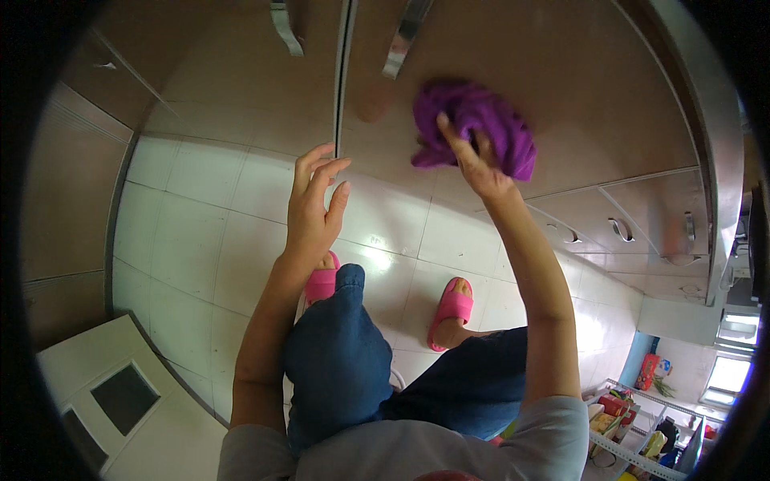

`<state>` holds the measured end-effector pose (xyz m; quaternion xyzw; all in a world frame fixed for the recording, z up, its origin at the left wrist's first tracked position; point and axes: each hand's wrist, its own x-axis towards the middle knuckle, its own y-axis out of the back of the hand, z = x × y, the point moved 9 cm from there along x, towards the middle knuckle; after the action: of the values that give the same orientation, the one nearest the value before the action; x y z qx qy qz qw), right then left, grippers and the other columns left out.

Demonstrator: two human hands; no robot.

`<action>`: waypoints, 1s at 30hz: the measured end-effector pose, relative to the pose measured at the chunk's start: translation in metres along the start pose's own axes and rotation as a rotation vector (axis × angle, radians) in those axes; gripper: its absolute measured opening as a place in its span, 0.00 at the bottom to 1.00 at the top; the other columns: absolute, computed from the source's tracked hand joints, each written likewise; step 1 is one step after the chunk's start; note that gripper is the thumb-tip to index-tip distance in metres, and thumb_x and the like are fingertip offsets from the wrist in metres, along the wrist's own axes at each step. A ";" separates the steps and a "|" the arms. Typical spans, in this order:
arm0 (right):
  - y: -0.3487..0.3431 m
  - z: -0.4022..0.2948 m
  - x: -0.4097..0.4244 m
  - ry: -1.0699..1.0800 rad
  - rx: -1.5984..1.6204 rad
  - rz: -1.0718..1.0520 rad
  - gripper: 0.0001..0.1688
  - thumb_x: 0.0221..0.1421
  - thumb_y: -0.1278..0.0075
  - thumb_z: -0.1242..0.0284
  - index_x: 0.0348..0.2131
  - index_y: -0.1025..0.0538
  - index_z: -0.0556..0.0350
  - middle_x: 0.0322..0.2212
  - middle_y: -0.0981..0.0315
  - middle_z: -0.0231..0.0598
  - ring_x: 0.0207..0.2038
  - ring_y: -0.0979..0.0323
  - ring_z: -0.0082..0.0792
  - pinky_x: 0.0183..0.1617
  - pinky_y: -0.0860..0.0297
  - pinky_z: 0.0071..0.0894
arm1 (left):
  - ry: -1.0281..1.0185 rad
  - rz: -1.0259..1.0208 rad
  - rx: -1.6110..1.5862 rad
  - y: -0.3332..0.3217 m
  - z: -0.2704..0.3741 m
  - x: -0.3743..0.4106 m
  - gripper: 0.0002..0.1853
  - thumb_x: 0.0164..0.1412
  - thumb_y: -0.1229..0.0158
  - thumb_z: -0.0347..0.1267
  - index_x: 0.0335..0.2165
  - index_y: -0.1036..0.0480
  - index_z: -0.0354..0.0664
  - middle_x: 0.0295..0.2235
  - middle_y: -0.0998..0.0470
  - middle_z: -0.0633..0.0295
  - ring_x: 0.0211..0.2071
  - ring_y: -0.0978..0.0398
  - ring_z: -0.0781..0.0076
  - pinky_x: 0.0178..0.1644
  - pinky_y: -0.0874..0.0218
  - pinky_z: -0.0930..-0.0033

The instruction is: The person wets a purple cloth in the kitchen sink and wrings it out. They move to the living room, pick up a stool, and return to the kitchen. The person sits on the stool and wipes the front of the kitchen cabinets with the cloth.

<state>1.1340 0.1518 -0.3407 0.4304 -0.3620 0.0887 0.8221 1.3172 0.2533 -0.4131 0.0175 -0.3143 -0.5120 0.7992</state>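
A crumpled purple cloth (505, 129) is pressed against a glossy brown cabinet door (553, 78) by my right hand (478, 159), whose fingers are partly buried in its folds. My left hand (316, 198) holds nothing; its fingers are loosely bent and spread near the lower end of the gap between two doors. Above the cloth, a curved metal handle (397, 54) is fixed to the same door. A second metal handle (287, 30) sits on the brown door to the left (252, 78).
Pale floor tiles (258, 246) stretch below the cabinets, with my feet in pink slippers (451, 309). Drawers with metal handles (619, 229) line the right under a countertop edge (725, 180). A loaded metal rack (637, 463) stands lower right, a white panelled door (174, 415) lower left.
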 end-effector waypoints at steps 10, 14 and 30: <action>0.007 -0.051 0.112 -0.168 0.060 0.313 0.38 0.32 0.48 0.81 0.48 0.24 0.32 0.40 0.34 0.37 0.47 0.38 0.40 0.50 0.41 0.39 | 0.000 0.100 -0.039 0.047 0.017 0.013 0.18 0.61 0.47 0.30 0.50 0.34 0.41 0.51 0.37 0.52 0.46 0.31 0.61 0.41 0.33 0.69; 0.002 -0.061 0.094 -0.224 0.220 0.157 0.32 0.41 0.49 0.77 0.49 0.25 0.34 0.39 0.32 0.33 0.41 0.33 0.40 0.45 0.34 0.34 | 0.384 -0.121 -0.486 0.011 -0.021 0.010 0.29 0.66 0.53 0.39 0.60 0.51 0.49 0.56 0.41 0.59 0.51 0.34 0.66 0.48 0.35 0.65; 0.036 -0.039 0.155 -0.557 1.052 0.191 0.35 0.48 0.52 0.86 0.56 0.41 0.66 0.45 0.35 0.53 0.46 0.31 0.44 0.48 0.32 0.33 | -0.490 0.635 0.268 0.088 0.120 0.149 0.26 0.47 0.36 0.31 0.48 0.31 0.51 0.54 0.41 0.45 0.54 0.44 0.42 0.58 0.51 0.47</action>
<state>1.2501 0.1776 -0.2277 0.7520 -0.5081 0.2132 0.3617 1.3668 0.2068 -0.2141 -0.0988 -0.5484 -0.1838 0.8097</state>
